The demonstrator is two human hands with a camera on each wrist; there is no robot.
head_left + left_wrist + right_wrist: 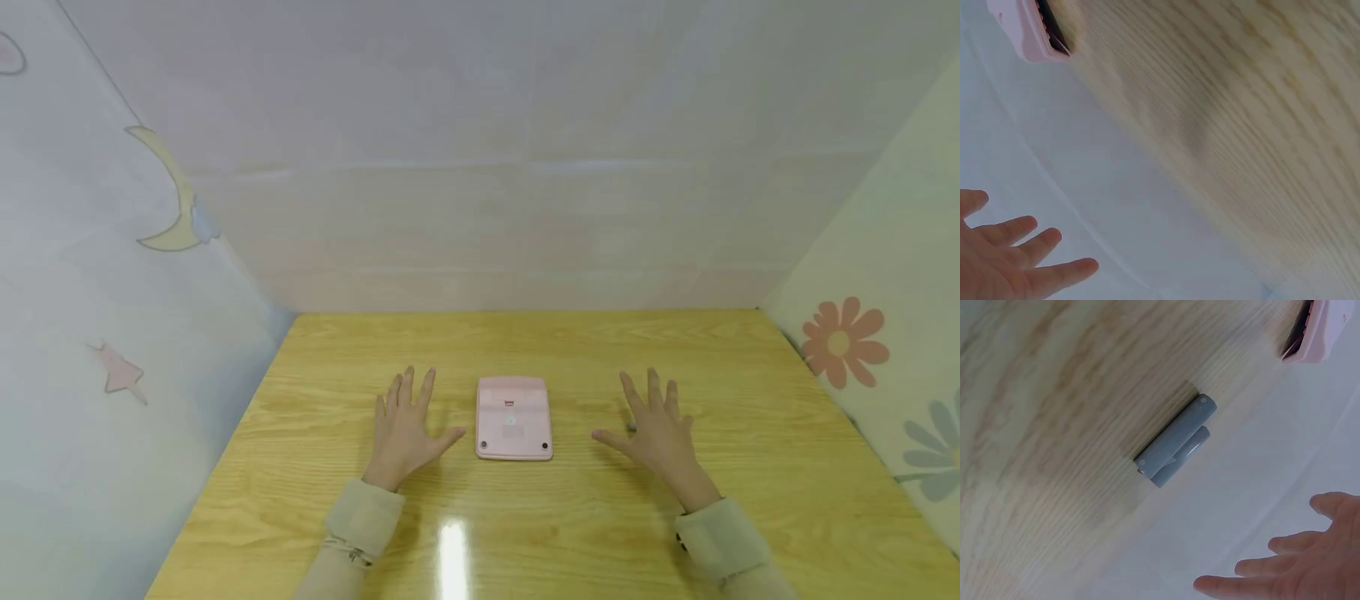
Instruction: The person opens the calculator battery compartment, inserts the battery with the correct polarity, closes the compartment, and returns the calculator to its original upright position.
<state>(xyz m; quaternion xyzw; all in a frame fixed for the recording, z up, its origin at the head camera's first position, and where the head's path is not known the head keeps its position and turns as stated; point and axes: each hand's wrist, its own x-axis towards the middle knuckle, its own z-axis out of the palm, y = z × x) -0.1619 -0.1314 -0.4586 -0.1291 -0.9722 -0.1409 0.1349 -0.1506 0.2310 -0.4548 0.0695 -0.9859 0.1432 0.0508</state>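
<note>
A pink calculator [513, 417] lies back side up on the wooden table, between the two hands. Its back shows a battery-cover latch, a small label and two dark round spots near the front corners. To its left, my left hand [405, 433] hovers with spread fingers, touching nothing. On the other side my right hand [660, 433] is likewise spread and apart from the calculator. Two grey cylinders that look like batteries [1175, 437] lie side by side in the right wrist view. In the head view the right hand mostly hides them.
The wooden table [330, 542] reaches back to a pale fabric wall [517, 225]. Side walls carry printed pictures, among them a moon [176, 196] on the left and a flower [838, 342] on the right. A bright reflection lies on the tabletop near the front.
</note>
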